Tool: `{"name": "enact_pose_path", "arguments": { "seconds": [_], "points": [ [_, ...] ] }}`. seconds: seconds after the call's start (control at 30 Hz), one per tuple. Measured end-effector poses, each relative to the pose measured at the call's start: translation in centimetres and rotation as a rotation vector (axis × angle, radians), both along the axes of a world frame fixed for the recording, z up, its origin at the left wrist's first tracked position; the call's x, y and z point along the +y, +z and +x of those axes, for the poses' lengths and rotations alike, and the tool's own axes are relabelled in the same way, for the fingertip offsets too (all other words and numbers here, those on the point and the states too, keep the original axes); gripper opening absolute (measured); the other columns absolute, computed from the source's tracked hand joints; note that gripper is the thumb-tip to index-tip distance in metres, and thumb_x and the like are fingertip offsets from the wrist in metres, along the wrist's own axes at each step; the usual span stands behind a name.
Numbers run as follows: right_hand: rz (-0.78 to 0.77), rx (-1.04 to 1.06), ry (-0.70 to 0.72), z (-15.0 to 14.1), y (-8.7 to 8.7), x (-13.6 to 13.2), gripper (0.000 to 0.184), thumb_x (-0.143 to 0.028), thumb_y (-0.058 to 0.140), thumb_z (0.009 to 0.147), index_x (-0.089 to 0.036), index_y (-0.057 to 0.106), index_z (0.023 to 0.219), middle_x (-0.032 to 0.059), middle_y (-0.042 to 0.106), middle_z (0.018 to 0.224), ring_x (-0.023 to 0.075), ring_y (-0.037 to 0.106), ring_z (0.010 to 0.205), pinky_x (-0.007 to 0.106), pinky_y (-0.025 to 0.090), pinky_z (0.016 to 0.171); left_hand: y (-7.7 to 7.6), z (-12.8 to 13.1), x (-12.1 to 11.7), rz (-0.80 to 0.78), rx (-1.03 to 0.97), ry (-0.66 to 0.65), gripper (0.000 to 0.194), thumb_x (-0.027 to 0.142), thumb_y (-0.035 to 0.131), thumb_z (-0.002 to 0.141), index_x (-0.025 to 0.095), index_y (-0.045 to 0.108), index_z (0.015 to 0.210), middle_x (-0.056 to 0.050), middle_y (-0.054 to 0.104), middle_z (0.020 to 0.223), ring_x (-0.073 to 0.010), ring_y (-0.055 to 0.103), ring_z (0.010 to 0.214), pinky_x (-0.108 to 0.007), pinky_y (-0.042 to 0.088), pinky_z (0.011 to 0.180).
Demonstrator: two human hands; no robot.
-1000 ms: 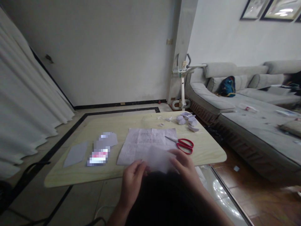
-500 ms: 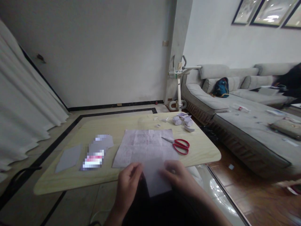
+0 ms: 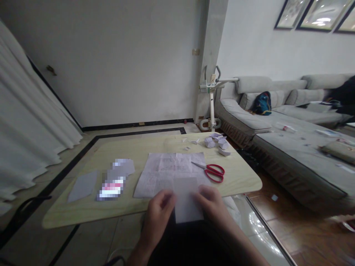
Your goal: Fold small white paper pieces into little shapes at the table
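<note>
A small white sheet of paper [image 3: 188,203] is held up at the near edge of the table, between my two hands. My left hand [image 3: 162,205] pinches its left edge, and my right hand [image 3: 209,201] grips the right edge. Behind it, a large printed sheet [image 3: 163,170] with creases lies flat on the table. Red-handled scissors [image 3: 213,172] rest partly on that sheet's right side, blades pointing left.
On the pale wooden table [image 3: 116,147], folded paper pieces [image 3: 213,142] and small scraps sit at the far right. To the left lie a loose white sheet [image 3: 82,186] and a blurred-out item [image 3: 112,184]. A grey sofa [image 3: 299,147] stands beyond on the right.
The small sheet has turned more upright, its upper edge now higher and straighter over the printed sheet. Both hands still hold its sides; the scissors stay put.
</note>
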State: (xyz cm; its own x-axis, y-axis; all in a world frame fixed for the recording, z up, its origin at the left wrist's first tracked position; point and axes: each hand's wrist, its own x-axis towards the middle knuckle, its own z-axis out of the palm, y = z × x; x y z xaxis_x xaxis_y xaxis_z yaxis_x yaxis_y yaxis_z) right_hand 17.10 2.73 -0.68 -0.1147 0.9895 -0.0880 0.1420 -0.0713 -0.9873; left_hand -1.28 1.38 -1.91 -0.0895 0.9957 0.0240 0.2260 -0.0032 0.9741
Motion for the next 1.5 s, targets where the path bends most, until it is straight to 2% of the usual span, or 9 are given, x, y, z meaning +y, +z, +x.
{"name": "enact_pose_path", "arguments": {
  "seconds": [0.23,0.4,0.57,0.7,0.93,1.1,1.2,1.33,1.5],
  "points": [
    [0.046,-0.004,0.055,0.2,0.1,0.1,0.035,-0.043,0.064,0.079,-0.016,0.053,0.06,-0.0036,0.042,0.058,0.0119,0.042,0.056,0.023,0.031,0.05,-0.1,-0.1,0.0,-0.012,-0.012,0.004,0.03,0.045,0.061,0.078,0.017,0.066,0.067,-0.001,0.064,0.06,-0.0176,0.058,0.058,-0.023,0.046,0.051],
    [-0.023,0.101,0.126,0.0,0.1,-0.2,0.036,-0.045,0.066,0.08,-0.015,0.057,0.061,-0.0031,0.045,0.058,0.0114,0.042,0.055,0.022,0.033,0.049,0.2,0.9,-0.3,-0.08,-0.179,-0.032,0.029,0.043,0.068,0.073,0.014,0.071,0.078,-0.002,0.069,0.063,-0.0184,0.061,0.057,-0.025,0.047,0.052],
    [-0.029,0.292,0.093,0.6,0.1,0.0,0.031,-0.044,0.063,0.084,-0.018,0.069,0.1,0.0019,0.062,0.077,0.0153,0.053,0.067,0.026,0.045,0.062,1.6,0.7,-0.4,-0.146,-0.29,0.149,0.029,0.042,0.069,0.072,0.014,0.073,0.08,-0.005,0.074,0.07,-0.0241,0.069,0.07,-0.029,0.053,0.06],
    [0.039,0.296,0.298,0.7,1.1,0.0,0.044,-0.036,0.079,0.07,-0.021,0.065,0.109,0.005,0.065,0.1,0.0195,0.059,0.084,0.033,0.048,0.079,1.5,1.1,-0.5,-0.136,-0.297,0.211,0.024,0.039,0.068,0.073,0.016,0.072,0.076,-0.008,0.076,0.077,-0.0243,0.07,0.074,-0.031,0.055,0.064],
    [-0.076,0.58,0.301,-1.0,0.6,-0.6,0.034,-0.049,0.068,0.079,-0.019,0.055,0.085,-0.0055,0.05,0.057,0.0134,0.052,0.046,0.026,0.044,0.046,-1.4,2.5,-1.5,-0.128,-0.199,-0.137,0.034,0.043,0.059,0.08,0.016,0.071,0.063,-0.006,0.069,0.053,-0.0193,0.063,0.047,-0.028,0.049,0.046],
    [-0.01,0.325,0.086,-0.1,0.5,-0.2,0.03,-0.044,0.072,0.076,-0.015,0.062,0.077,-0.0007,0.059,0.065,0.0146,0.056,0.06,0.024,0.044,0.054,-1.7,0.1,-0.7,-0.021,-0.137,0.087,0.049,0.058,0.049,0.085,0.016,0.074,0.085,-0.01,0.077,0.081,-0.026,0.07,0.074,-0.037,0.057,0.069],
    [0.036,0.165,0.083,0.4,0.7,-0.2,0.027,-0.04,0.069,0.078,-0.014,0.067,0.082,0.0011,0.062,0.072,0.0157,0.055,0.066,0.025,0.043,0.059,-0.4,-0.5,-0.2,0.053,-0.108,-0.011,0.052,0.06,0.053,0.081,0.015,0.073,0.098,-0.012,0.075,0.099,-0.0277,0.069,0.089,-0.036,0.055,0.077],
    [0.113,0.065,0.105,0.3,0.6,-0.3,0.03,-0.036,0.066,0.079,-0.014,0.068,0.1,0.0015,0.06,0.076,0.0171,0.054,0.07,0.028,0.044,0.063,0.7,0.6,-0.5,0.012,0.147,-0.134,0.031,0.046,0.059,0.082,0.017,0.066,0.073,-0.002,0.065,0.066,-0.0198,0.063,0.066,-0.026,0.049,0.059],
    [0.13,0.18,0.044,-0.5,-0.1,-0.2,0.041,-0.036,0.071,0.075,-0.019,0.062,0.111,-0.0004,0.059,0.079,0.0163,0.054,0.072,0.027,0.044,0.064,0.4,1.7,-1.0,0.032,0.162,0.005,0.034,0.042,0.058,0.082,0.019,0.051,0.058,0.005,0.047,0.054,-0.0133,0.047,0.053,-0.021,0.04,0.05]
  ]
}}
